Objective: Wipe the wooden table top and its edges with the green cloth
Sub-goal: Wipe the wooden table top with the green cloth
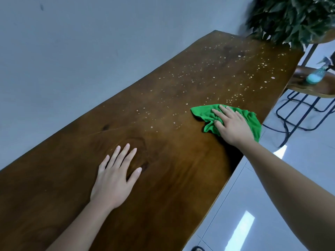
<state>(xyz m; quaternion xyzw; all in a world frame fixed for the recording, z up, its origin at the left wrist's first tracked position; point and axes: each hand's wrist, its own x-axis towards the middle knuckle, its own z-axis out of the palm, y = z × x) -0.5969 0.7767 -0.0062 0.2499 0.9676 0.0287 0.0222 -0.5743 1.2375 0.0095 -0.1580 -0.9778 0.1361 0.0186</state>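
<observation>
A long dark wooden table top point(163, 174) runs from lower left to upper right. Many pale droplets speckle its far half. A crumpled green cloth point(204, 113) lies near the table's right edge, just short of the droplets. My right hand point(232, 124) presses flat on the cloth with straight fingers, and part of the cloth bunches under the thumb. My left hand point(116, 176) rests palm down on the bare wood, fingers spread and straight, well to the left of the cloth.
A leafy potted plant point(293, 17) stands at the table's far right end. Beside the table, a round wooden stool point(319, 87) on black metal legs carries a spray bottle point(315, 75) with blue liquid. A grey wall runs along the left; pale glossy floor tiles lie to the right.
</observation>
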